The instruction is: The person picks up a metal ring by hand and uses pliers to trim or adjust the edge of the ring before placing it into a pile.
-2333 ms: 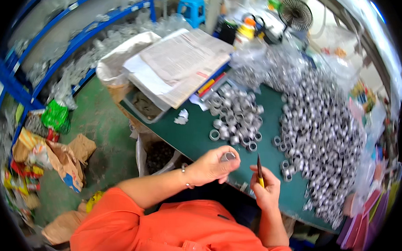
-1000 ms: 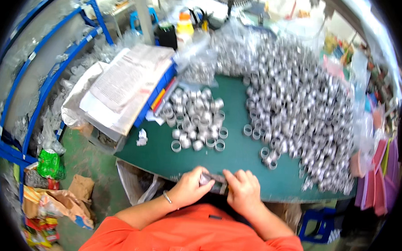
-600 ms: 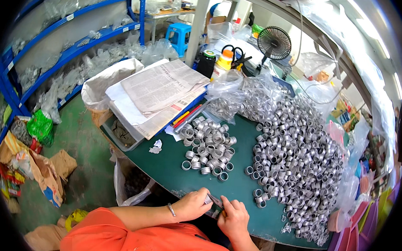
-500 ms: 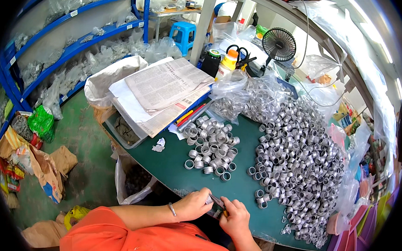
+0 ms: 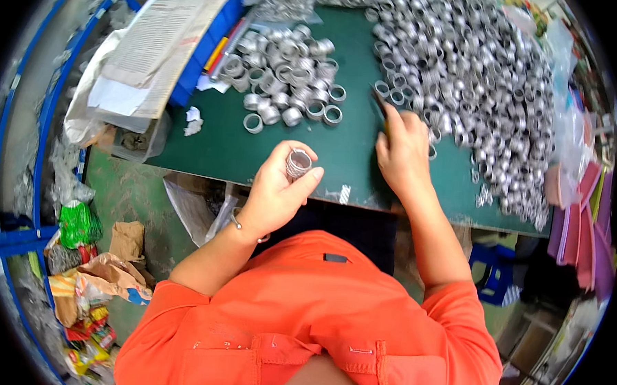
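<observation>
My left hand [image 5: 275, 187] is closed around a short silver metal ring [image 5: 299, 162], its open end facing up, just over the table's front edge. Farther right, my right hand [image 5: 405, 152] reaches over the green table [image 5: 358, 78]. It grips a slim hand tool with a dark tip [image 5: 379, 99]; the palm hides most of it and its kind is unclear. That tip is beside the near left edge of a large heap of silver rings [image 5: 465, 75]. A smaller pile of similar rings [image 5: 286, 74] lies beyond my left hand.
Newspapers [image 5: 167, 35] lie over a clear plastic bin [image 5: 145, 141] at the left, with a blue tray [image 5: 208, 47] and pens beside them. A crumpled white paper scrap [image 5: 193, 121] rests nearby. Pink and purple pieces [image 5: 583, 218] hang at the right edge.
My hands were together at the table's front edge; now they are apart. The right has moved forward and right to the large heap with the tool. The head view has tilted down.
</observation>
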`<state>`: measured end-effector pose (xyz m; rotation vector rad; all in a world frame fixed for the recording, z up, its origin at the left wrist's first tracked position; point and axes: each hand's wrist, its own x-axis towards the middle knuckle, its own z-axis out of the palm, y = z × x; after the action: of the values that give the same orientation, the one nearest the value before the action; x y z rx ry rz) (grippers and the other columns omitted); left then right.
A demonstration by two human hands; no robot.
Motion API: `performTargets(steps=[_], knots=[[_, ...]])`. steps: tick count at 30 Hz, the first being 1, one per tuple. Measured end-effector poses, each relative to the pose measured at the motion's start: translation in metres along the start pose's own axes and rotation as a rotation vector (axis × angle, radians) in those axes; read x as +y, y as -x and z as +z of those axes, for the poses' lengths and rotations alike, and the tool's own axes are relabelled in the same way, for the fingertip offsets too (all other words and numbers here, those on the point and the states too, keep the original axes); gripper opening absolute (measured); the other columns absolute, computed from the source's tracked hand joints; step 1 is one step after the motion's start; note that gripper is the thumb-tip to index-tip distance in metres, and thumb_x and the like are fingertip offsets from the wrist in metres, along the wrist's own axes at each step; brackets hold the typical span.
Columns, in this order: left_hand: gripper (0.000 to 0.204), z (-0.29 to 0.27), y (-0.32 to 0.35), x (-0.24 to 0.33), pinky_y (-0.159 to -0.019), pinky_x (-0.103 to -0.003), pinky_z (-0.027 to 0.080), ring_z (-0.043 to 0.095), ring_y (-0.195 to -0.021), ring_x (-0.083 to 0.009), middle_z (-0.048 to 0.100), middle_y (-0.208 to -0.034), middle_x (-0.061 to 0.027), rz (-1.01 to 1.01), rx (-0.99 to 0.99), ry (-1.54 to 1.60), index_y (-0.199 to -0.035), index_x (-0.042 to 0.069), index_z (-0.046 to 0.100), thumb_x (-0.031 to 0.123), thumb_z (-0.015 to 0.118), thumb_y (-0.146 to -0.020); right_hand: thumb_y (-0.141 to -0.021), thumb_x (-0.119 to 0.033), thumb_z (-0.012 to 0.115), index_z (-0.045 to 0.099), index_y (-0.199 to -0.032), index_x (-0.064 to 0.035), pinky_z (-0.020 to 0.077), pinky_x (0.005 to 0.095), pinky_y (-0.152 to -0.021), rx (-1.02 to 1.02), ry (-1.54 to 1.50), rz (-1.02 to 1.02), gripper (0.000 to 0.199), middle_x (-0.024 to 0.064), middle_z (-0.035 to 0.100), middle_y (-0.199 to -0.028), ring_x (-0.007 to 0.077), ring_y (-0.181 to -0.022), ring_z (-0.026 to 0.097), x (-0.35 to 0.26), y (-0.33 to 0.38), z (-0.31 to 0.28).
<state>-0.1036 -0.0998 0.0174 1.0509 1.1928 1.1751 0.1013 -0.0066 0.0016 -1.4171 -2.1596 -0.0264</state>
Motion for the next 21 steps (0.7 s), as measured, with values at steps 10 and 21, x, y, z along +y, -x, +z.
performTargets(steps=[10, 21], knots=[[0.044, 0.004, -0.003, -0.014, -0.065, -0.019, 0.044, 0.049, -0.075, -0.0048, 0.050, -0.093, -0.0009, 0.200, -0.093, -0.394, -0.130, 0.001, 0.045, 0.004, 0.060, -0.088, -0.076, -0.006, 0.064, 0.067, -0.101, -0.0078, 0.0391, 0.0389, -0.085, 0.163, -0.108, -0.100, 0.025, 0.0067, 0.060, -0.101, 0.0267, -0.099, 0.052, 0.003, -0.002, -0.016], [0.067, 0.031, -0.007, -0.008, -0.069, -0.017, 0.043, 0.048, -0.077, -0.0034, 0.048, -0.103, -0.0027, 0.104, -0.269, -0.286, -0.141, 0.002, 0.032, -0.012, 0.056, -0.080, -0.079, -0.011, 0.069, 0.062, -0.099, -0.0013, 0.0496, 0.0303, -0.067, -0.016, -0.831, 0.210, 0.023, 0.0105, 0.059, -0.089, 0.0209, -0.078, 0.060, -0.005, 0.065, -0.045]])
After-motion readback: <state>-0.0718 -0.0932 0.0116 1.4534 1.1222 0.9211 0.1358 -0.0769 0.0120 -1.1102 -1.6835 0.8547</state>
